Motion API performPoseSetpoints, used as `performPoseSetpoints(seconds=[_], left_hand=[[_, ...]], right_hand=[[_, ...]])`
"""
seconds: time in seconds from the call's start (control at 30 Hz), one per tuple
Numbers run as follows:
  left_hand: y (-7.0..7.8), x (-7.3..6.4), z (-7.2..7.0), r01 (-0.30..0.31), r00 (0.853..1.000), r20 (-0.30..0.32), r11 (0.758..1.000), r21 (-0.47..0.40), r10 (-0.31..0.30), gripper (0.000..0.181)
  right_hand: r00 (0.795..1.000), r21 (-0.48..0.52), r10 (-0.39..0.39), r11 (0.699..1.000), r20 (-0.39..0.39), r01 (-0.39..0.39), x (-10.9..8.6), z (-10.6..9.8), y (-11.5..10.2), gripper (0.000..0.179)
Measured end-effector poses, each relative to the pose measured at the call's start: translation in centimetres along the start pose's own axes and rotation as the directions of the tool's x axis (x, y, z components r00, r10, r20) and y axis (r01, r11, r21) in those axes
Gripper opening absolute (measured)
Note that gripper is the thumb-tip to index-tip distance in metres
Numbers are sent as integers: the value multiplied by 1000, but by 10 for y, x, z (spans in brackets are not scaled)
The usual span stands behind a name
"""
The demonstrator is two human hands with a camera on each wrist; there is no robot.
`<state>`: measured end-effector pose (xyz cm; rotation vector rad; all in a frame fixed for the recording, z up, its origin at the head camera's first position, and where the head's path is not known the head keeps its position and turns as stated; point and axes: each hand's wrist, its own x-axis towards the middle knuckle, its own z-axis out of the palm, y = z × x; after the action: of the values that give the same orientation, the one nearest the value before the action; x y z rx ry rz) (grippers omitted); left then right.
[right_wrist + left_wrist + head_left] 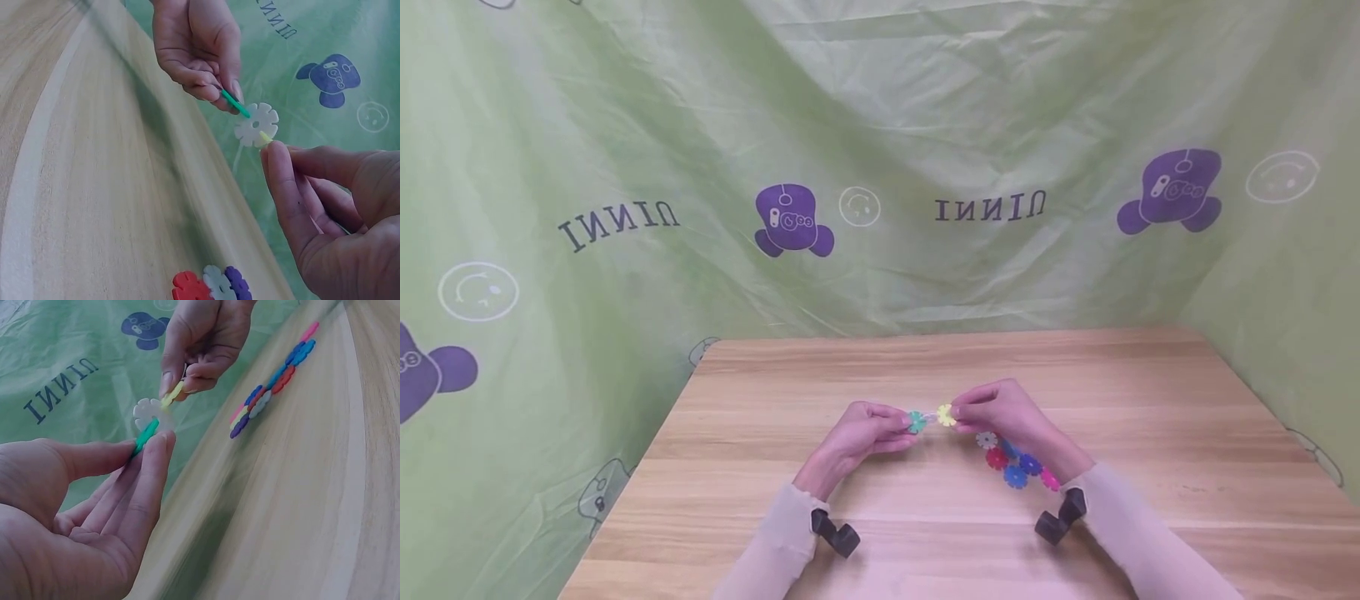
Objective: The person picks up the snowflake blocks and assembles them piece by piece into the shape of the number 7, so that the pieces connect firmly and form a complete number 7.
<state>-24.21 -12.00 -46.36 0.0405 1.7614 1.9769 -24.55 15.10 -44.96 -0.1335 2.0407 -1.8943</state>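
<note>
Between thumb and fingers my left hand (868, 433) pinches a green notched plastic disc (916, 422), the flower-shaped interlocking kind. My right hand (1003, 410) pinches a yellow disc (947, 415) of the same kind. A white disc (255, 125) sits between these two, its notches meeting the green one on one side and the yellow one on the other, so the three form a short row held above the table. In the left wrist view the yellow disc (172, 394) is seen edge-on, partly covered by the right fingers.
Under my right hand lie several loose discs on the wooden table (760, 500), among them a red one (997, 458), a blue one (1016, 477) and a pink one (1050, 479). A green printed curtain (895, 283) hangs behind the table and along both sides.
</note>
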Motion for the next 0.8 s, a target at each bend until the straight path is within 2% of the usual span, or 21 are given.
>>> performPoseSetpoints(seconds=[0.2, 0.4, 0.57, 0.7, 0.8], left_hand=[[1, 1, 12, -30, 997, -76, 1000, 1, 30, 26], [0, 3, 19, -37, 993, -113, 999, 24, 40, 23], [-1, 6, 20, -35, 993, -115, 999, 41, 40, 25], [-3, 6, 19, -35, 994, -101, 998, 52, 40, 27], [-4, 5, 18, -39, 994, -97, 998, 59, 44, 28]], right_hand=[[1000, 9, 7, 1000, -24, -7, -2, 2, -1, 34], [998, -4, 12, 1000, -62, -13, -4, 3, 0, 30], [997, 11, 23, 1000, -74, -22, -4, 3, 1, 29], [999, 42, 22, 999, -45, -20, -5, 3, 2, 31], [1000, -6, 11, 1000, -23, -11, -7, 0, 1, 34]])
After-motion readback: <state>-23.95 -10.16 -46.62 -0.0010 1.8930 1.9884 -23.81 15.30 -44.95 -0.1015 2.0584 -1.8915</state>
